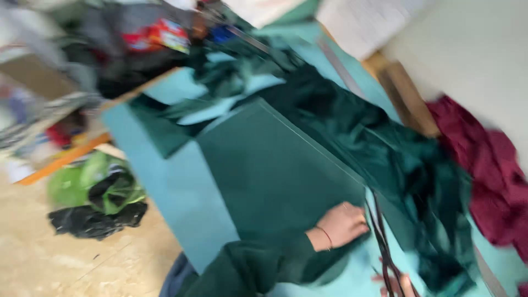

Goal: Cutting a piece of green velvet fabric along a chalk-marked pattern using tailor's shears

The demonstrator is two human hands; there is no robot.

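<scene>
The picture is blurred by motion. My left hand (342,224), in a dark green sleeve, lies flat with fingers closed on the near right edge of a smooth dark green fabric panel (275,170) spread on a light blue table (165,176). Only the fingertips of my right hand (400,281) show at the bottom edge. They grip large dark scissors (383,247) whose blades run along the panel's right edge. A crumpled heap of dark green velvet cloth (396,159) lies just right of the scissors.
Dark red cloth (489,176) hangs at the right. A wooden strip (407,102) and a white sheet (363,22) lie at the back. Green cloth scraps (231,77) cover the far table. On the floor at the left lie green and black bags (96,201).
</scene>
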